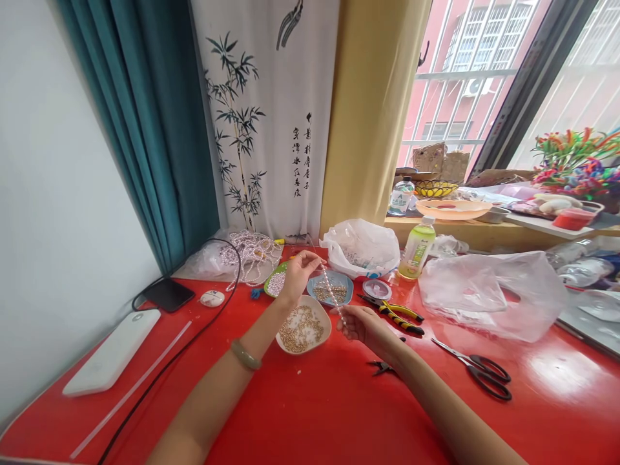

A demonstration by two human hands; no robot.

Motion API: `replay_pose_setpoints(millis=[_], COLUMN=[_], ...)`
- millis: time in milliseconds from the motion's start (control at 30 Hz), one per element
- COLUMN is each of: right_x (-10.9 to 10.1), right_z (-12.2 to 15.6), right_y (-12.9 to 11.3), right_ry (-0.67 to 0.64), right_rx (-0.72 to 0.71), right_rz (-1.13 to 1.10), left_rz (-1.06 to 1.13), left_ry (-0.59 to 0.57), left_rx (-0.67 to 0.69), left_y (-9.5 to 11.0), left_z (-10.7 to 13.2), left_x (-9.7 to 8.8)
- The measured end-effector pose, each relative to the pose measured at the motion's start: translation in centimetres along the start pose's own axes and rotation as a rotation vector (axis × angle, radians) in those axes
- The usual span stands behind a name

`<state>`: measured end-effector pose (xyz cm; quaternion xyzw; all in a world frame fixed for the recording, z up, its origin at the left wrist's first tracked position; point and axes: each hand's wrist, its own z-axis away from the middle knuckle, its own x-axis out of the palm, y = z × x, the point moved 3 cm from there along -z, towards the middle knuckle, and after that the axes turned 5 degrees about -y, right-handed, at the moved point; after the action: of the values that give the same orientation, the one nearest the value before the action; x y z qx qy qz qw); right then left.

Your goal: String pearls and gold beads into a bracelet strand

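Observation:
A short strand of pale, pearly beads (330, 289) stretches between my two hands, slanting down to the right. Its upper end is pinched in my left hand (301, 271); a thin clear thread seems to rise above the fingers. My right hand (361, 323) has its fingers closed on the lower end. Below the hands stands a cream bowl (303, 350) of gold beads (301, 328). Behind the strand is a blue-grey dish (345, 280) with more gold beads. Partly covered by my left hand, a green dish (268, 286) holds pinkish beads (276, 283).
Yellow-and-black pliers (397, 315), a thread spool (376, 289), small dark pliers (381, 367) and black scissors (477, 368) lie right. Behind are a bottle (417, 248), plastic bags (361, 248) and bead strings (252, 252). Left are a black cable (194, 337), phone (170, 295) and white power bank (112, 352).

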<state>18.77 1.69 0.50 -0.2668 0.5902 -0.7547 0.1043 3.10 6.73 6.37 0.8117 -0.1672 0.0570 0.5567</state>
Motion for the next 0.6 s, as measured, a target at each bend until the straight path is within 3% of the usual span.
replay_pose_setpoints(millis=[400,600], right_x=[-0.1,0.2], right_z=[-0.4,-0.2], right_y=[0.6,0.3], right_ry=[0.044,0.046], right_rx=[-0.052,-0.062], right_rz=[0.038,0.030], left_rz=[0.043,0.071], left_ry=[-0.079,-0.020], left_rx=[-0.064,-0.009], left_y=[0.3,0.7], left_z=[1.0,1.1], left_x=[1.6,1.6])
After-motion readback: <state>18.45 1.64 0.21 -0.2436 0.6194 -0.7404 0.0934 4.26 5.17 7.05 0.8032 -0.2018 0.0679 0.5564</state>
